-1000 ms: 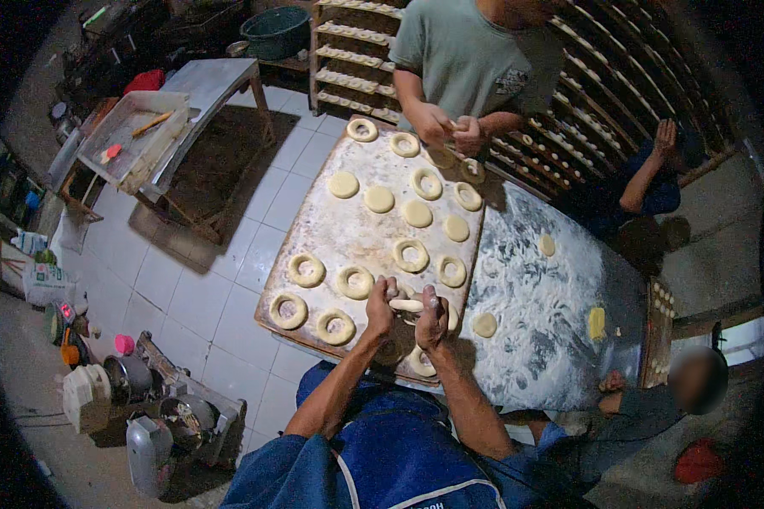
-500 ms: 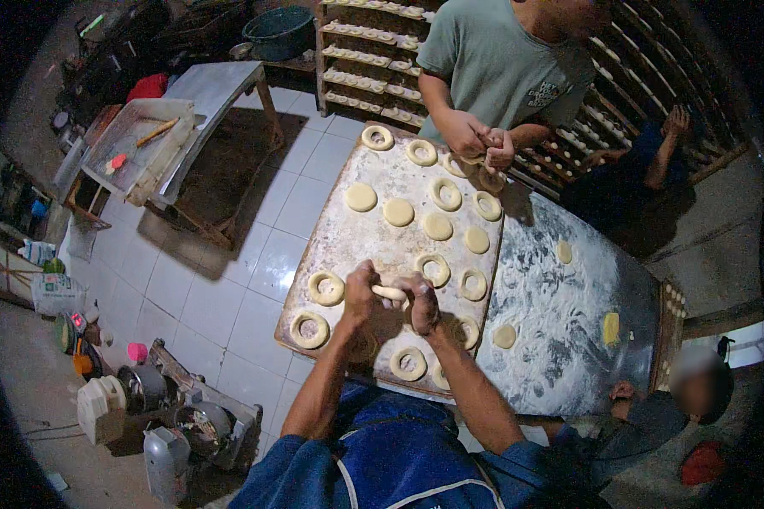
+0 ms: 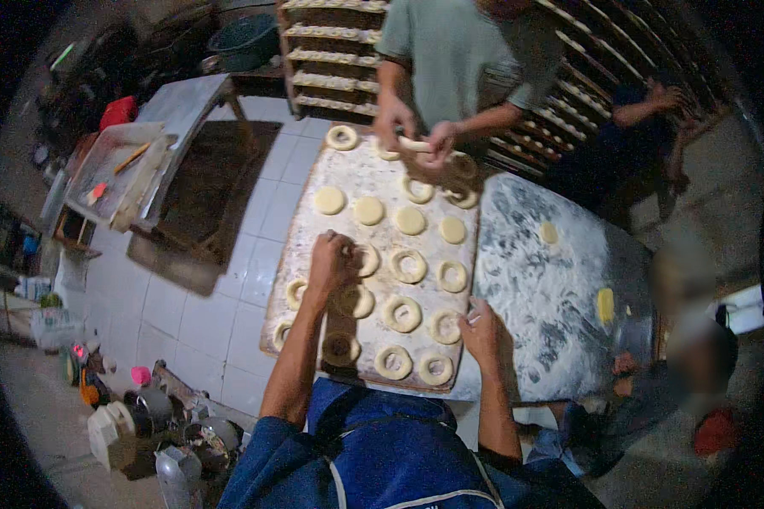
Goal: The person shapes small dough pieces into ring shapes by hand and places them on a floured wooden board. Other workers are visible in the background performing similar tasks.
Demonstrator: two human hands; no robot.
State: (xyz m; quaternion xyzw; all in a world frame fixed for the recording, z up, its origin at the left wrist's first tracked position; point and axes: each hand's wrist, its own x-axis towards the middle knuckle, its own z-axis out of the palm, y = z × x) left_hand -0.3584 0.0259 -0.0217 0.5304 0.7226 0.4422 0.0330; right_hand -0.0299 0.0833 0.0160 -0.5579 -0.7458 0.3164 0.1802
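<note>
My left hand is over the middle of a flour-dusted board, its fingers curled at the left edge of a pale dough ring. By the board's right edge, my right hand is closed, and what is in its fingers cannot be made out. A dough ring lies just left of it. Flat dough discs form a row beyond my left hand. Several more rings lie on the near half, some in the shadow of my left arm.
Across the board a person in a grey-green shirt holds a dough ring in both hands. To the right is a floured metal table with a dough disc and a yellow block. Racks stand behind; other people are at the right.
My hands have parted: the left moved forward-left with the dough ring, now down on the board; the right moved to the board's right edge. The dough disc there is no longer visible.
</note>
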